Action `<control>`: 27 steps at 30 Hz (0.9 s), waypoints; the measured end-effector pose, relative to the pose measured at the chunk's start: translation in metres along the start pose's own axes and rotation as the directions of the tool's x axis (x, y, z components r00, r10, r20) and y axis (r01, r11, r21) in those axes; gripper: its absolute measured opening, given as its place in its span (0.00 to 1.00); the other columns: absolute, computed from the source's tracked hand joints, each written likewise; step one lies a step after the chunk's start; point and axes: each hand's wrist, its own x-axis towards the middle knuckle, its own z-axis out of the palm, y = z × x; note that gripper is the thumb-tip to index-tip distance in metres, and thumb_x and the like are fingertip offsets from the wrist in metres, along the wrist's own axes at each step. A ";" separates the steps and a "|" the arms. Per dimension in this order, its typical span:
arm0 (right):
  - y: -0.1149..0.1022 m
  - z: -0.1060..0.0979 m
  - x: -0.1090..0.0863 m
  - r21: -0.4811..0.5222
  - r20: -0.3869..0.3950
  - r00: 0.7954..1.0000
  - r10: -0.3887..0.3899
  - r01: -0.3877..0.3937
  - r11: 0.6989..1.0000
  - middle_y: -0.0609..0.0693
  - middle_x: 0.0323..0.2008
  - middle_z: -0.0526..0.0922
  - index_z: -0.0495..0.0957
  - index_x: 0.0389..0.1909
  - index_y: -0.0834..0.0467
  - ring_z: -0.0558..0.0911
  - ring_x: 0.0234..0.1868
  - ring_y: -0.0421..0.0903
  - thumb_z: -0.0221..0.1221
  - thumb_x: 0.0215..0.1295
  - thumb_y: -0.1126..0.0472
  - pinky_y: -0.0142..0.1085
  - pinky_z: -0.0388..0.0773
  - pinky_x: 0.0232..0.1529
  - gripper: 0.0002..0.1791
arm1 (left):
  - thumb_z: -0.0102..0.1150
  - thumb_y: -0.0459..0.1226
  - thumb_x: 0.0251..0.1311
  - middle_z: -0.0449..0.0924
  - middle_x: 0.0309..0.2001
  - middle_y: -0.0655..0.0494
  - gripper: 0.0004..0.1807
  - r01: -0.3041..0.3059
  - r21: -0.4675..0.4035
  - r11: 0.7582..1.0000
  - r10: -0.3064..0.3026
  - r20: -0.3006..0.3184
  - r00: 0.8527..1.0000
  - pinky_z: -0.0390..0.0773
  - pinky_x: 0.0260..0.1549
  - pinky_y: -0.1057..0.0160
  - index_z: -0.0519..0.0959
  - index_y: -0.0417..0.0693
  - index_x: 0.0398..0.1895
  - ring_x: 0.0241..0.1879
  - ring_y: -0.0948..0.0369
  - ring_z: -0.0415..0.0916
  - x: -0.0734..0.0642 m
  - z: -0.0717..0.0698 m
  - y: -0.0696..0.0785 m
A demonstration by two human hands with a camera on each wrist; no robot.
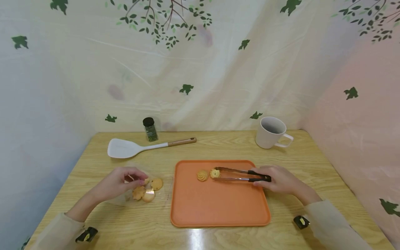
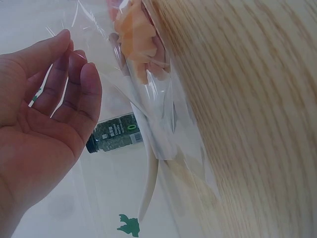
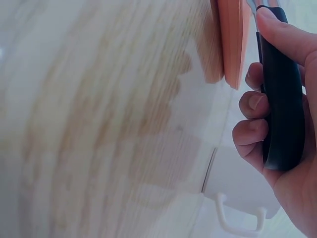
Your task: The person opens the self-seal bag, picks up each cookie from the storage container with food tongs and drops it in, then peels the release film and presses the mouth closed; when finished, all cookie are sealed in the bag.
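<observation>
My left hand [image 1: 120, 184] pinches the edge of a clear plastic bag [image 2: 166, 129] between thumb and fingertips. Several cookies [image 1: 157, 184] lie in the bag on the table, left of the orange tray [image 1: 218, 210]. In the left wrist view, a scalloped cookie [image 2: 138, 37] shows through the plastic. My right hand [image 1: 279, 178] grips metal tongs [image 1: 232, 180] by their black handle [image 3: 282, 99], over the tray's right edge. The tong tips are spread at a ring-shaped cookie [image 1: 215, 173] on the tray. Just left of it is a round swirled cookie [image 1: 202, 175].
A white spatula [image 1: 123, 148] with a wooden handle lies behind the bag. Behind it stands a spice jar [image 1: 151, 130] with a black lid. At the back right is a white mug [image 1: 270, 133]. A patterned curtain [image 1: 203, 69] hangs behind the wooden table [image 1: 140, 222].
</observation>
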 end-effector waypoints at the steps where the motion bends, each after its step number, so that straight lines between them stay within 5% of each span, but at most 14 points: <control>1: 0.000 0.000 0.000 0.001 -0.004 1.000 -0.001 0.001 1.000 0.39 0.40 0.84 0.81 0.61 0.59 0.77 0.34 0.32 0.66 0.68 0.49 0.36 0.78 0.35 0.26 | 0.64 0.34 0.69 0.86 0.41 0.50 0.08 0.002 0.001 1.000 -0.002 0.001 1.000 0.83 0.32 0.63 0.85 0.42 0.48 0.37 0.64 0.80 0.000 0.000 0.000; 11: -0.001 0.001 -0.004 0.013 -0.019 1.000 0.022 -0.022 1.000 0.44 0.46 0.86 0.81 0.61 0.59 0.83 0.42 0.38 0.66 0.68 0.48 0.42 0.83 0.41 0.26 | 0.64 0.35 0.69 0.86 0.42 0.50 0.09 0.029 0.001 1.000 -0.029 0.006 1.000 0.82 0.33 0.64 0.85 0.42 0.48 0.38 0.64 0.80 0.000 -0.001 0.003; 16: -0.002 -0.002 -0.003 0.066 -0.044 0.999 0.024 -0.021 0.998 0.45 0.46 0.87 0.81 0.61 0.59 0.83 0.39 0.37 0.67 0.67 0.52 0.39 0.82 0.37 0.24 | 0.64 0.34 0.69 0.86 0.42 0.50 0.09 0.015 -0.006 1.000 -0.015 0.005 1.000 0.83 0.32 0.64 0.85 0.42 0.48 0.38 0.64 0.80 0.000 -0.001 0.002; 23: -0.007 -0.007 0.004 0.078 -0.048 0.995 0.089 -0.085 0.993 0.36 0.33 0.81 0.82 0.60 0.58 0.72 0.27 0.34 0.68 0.66 0.50 0.31 0.71 0.27 0.25 | 0.64 0.34 0.68 0.86 0.42 0.50 0.08 -0.002 -0.008 1.000 0.002 0.006 1.000 0.83 0.32 0.63 0.85 0.41 0.48 0.37 0.64 0.81 0.001 0.001 0.001; 27: -0.011 -0.008 0.007 0.073 -0.067 0.993 0.099 -0.094 0.993 0.40 0.39 0.85 0.82 0.60 0.56 0.76 0.31 0.34 0.69 0.65 0.50 0.31 0.74 0.30 0.25 | 0.64 0.34 0.68 0.86 0.42 0.50 0.08 -0.005 0.000 1.000 0.005 0.007 1.000 0.83 0.32 0.63 0.85 0.41 0.47 0.37 0.64 0.81 0.002 0.001 0.002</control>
